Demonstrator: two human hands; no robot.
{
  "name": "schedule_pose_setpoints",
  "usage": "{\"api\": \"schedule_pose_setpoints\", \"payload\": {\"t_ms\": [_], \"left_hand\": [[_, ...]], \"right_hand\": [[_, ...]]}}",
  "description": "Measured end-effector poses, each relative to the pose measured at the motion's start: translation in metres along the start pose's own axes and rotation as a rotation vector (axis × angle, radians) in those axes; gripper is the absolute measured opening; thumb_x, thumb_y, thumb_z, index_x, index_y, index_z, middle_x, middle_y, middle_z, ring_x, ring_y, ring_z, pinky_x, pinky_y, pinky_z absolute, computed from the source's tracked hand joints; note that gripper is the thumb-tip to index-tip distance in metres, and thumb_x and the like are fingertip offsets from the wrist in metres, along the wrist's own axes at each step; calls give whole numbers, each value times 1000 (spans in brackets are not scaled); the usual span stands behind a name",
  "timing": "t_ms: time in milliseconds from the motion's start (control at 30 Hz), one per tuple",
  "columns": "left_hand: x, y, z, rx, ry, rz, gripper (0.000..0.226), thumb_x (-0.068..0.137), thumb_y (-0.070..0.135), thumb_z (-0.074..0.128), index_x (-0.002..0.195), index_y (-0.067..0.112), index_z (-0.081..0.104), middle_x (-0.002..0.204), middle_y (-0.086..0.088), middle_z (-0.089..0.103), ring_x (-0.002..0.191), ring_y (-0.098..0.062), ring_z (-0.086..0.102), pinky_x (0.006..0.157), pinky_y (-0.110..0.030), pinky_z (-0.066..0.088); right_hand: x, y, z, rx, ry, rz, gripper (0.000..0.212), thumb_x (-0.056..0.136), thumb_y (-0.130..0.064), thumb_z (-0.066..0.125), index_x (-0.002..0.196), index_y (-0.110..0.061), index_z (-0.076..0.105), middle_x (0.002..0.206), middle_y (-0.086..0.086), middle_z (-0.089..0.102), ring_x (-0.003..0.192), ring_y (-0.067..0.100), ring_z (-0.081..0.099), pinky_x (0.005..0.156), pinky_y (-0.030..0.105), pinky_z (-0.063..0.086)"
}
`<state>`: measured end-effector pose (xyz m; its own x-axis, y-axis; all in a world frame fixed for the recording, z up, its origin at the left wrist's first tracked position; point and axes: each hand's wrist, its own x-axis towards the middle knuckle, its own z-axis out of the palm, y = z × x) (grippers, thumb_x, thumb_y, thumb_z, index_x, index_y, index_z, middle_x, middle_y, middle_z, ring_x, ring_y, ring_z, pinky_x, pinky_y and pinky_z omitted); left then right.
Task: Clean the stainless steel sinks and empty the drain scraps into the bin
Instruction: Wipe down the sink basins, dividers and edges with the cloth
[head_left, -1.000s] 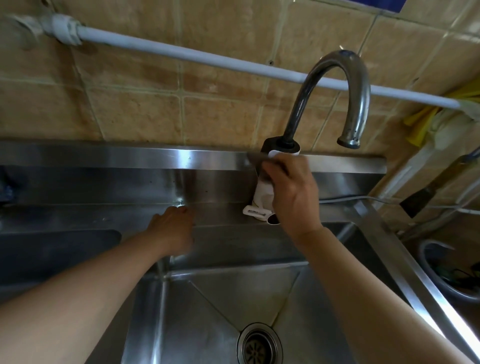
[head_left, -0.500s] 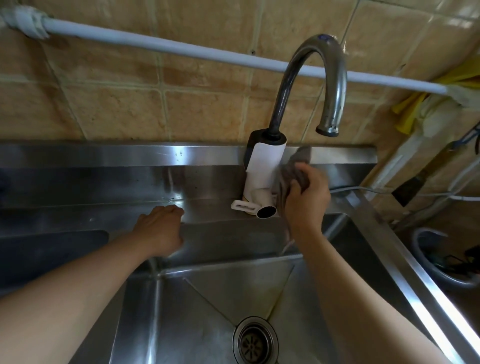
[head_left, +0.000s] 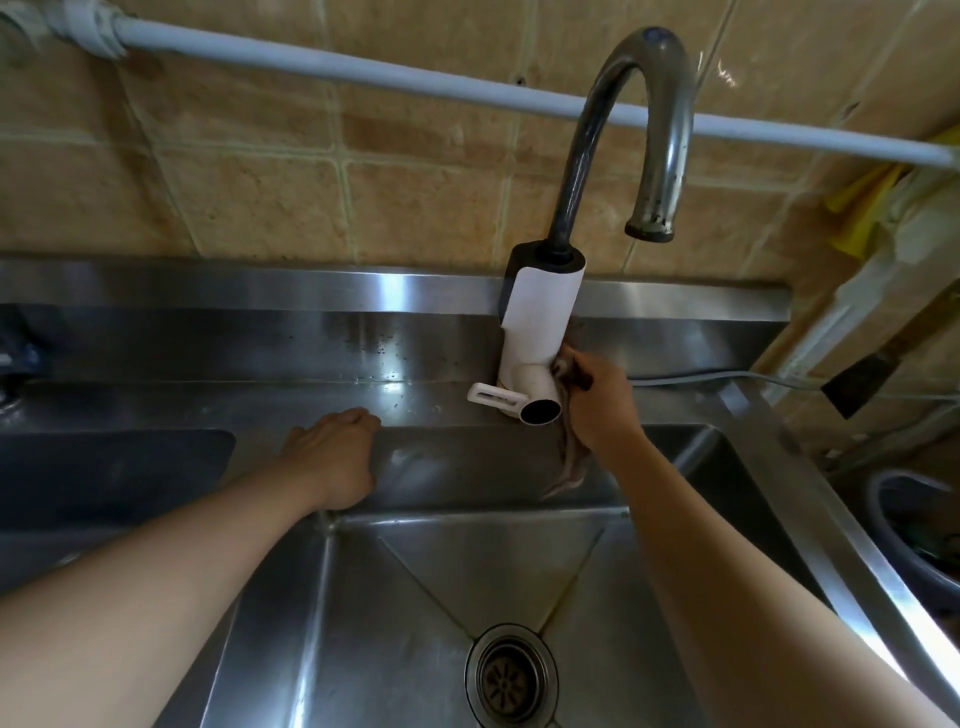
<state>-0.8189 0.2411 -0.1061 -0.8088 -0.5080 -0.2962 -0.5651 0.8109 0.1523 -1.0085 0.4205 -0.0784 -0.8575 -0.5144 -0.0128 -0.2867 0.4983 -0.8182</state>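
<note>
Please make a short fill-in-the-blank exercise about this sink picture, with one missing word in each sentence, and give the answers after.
1. The right hand grips a grey ____ beside the white faucet body.
2. The left hand rests on the steel ledge and holds ____.
3. The drain strainer sits in the bottom of the ____ basin.
4. The gooseneck spout curves up in front of the ____ wall.

Answers: cloth; nothing; sink; tiled
</note>
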Motion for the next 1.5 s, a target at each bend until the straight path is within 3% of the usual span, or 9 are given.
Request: {"api": "schedule_pose_setpoints", "payload": {"t_ms": [167,333,500,667,867,1133,1333,1433,1500], "left_hand": [[-17,-5,-3,-26,-5,-11,51,85,27,59,133,22,41,136,2,41,128,-20,40,104,-38,36],[-32,-23,-23,-46,29,-36,49,85,26,59,131,19,43,141,0,40,132,-22,39,102,-36,38],[-46,-54,-43,-45,42,-34,60,87,28,58,141,17,34,149,-3,35,136,-25,35,108,-40,34],[-65,-104,-56,-82,54,8,59,90,25,53,145,22,31,150,-1,33,137,-24,33,107,-41,35],[-70,-172,-58,-50,0,33,73,89,30,59,150,19,20,154,-4,28,140,-23,28,112,-39,31],[-42,-205,-37,19,-55,26,77,91,37,55,152,21,11,160,-2,12,145,-22,17,117,-40,21],[-22,-208,-24,45,50,26,49,86,33,59,133,25,46,139,3,43,128,-17,41,106,-37,35],[-21,-210,-27,24,79,33,38,85,30,61,123,27,54,129,5,49,121,-16,47,99,-34,40],[-22,-212,-28,35,85,29,40,84,27,59,124,30,55,132,6,49,123,-17,47,100,-33,40]], "right_hand": [[-41,3,-2,-70,55,64,24,96,-5,47,112,-17,61,101,5,63,72,8,56,45,8,41],[-81,-37,5,56,326,-59,25,94,-11,52,114,-25,53,105,0,61,95,17,60,77,31,52],[-98,-98,32,144,304,-198,28,91,-2,51,103,-28,50,96,-9,57,87,8,58,74,23,52],[-104,-140,84,226,276,-65,25,91,1,45,96,-23,48,96,1,55,83,13,57,74,40,57],[-95,-157,126,78,427,49,21,85,5,46,101,-7,47,116,15,52,96,24,49,78,29,36],[-38,-171,124,-95,607,-51,29,87,-1,55,115,-2,49,128,17,42,102,34,52,84,34,40],[11,-119,143,-397,578,-99,42,97,-24,48,137,-9,43,150,18,28,129,40,35,101,49,32],[12,-122,179,-394,574,-161,53,88,6,42,140,-7,44,157,12,22,139,39,27,109,46,26],[4,-136,212,-398,556,-334,53,79,8,39,129,-2,56,149,17,36,132,47,37,103,51,37]]}}
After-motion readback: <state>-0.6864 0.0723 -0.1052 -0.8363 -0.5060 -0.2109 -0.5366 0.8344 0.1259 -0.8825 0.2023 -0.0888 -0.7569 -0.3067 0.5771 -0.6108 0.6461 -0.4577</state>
